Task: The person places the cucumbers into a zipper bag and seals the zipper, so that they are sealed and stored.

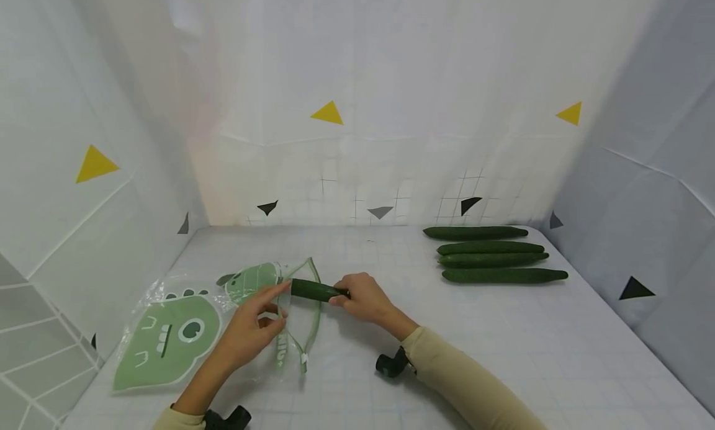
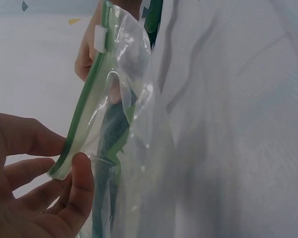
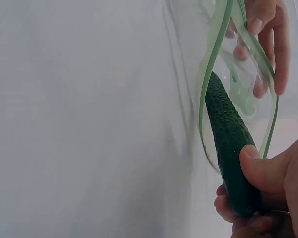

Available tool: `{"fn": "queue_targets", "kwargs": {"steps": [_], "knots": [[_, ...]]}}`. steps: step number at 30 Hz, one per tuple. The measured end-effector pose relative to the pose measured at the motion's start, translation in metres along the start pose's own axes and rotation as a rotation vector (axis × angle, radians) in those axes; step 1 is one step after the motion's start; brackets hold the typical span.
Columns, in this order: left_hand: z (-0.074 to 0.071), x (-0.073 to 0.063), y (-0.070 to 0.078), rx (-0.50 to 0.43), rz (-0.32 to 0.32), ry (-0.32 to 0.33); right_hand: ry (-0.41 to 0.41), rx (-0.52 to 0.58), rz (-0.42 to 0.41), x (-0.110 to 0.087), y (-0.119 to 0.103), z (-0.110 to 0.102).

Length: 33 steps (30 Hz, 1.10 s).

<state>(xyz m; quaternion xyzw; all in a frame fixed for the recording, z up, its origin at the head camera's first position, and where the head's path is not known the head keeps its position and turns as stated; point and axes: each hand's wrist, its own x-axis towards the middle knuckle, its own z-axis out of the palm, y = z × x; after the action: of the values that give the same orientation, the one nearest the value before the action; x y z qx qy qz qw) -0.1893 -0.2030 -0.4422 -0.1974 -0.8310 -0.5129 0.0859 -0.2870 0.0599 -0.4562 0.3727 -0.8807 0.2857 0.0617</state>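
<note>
A clear zip bag (image 1: 167, 343) printed with a green cartoon dinosaur lies on the left of the table, its mouth spread open. Along that mouth runs a green zip strip (image 2: 87, 94) with a white slider (image 2: 100, 39). My left hand (image 1: 251, 334) pinches the bag's edge between thumb and fingers at the opening. With my right hand (image 1: 364, 298) I grip a dark green cucumber (image 3: 228, 134) by its near end. The cucumber's far end reaches through the mouth into the bag, so part of it shows through the plastic.
Several more cucumbers (image 1: 494, 259) lie side by side at the back right of the table (image 1: 447, 343). White sheets with yellow and black triangles stand behind and at both sides. A black camera mount (image 1: 393, 363) hangs at my right wrist.
</note>
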Motion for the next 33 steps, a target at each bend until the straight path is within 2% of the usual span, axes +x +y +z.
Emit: {"fn": "queue_targets", "kwargs": {"steps": [16, 25, 33], "knots": [[0.0, 0.001, -0.003, 0.006, -0.005, -0.013, 0.064, -0.087, -0.026, 0.023, -0.027, 0.014], [0.0, 0.0, 0.001, -0.015, 0.004, -0.013, 0.077, -0.116, 0.01, 0.035, -0.035, 0.027], [0.0, -0.001, 0.006, -0.034, -0.014, -0.019, 0.099, -0.15, 0.018, 0.043, -0.041, 0.038]]}}
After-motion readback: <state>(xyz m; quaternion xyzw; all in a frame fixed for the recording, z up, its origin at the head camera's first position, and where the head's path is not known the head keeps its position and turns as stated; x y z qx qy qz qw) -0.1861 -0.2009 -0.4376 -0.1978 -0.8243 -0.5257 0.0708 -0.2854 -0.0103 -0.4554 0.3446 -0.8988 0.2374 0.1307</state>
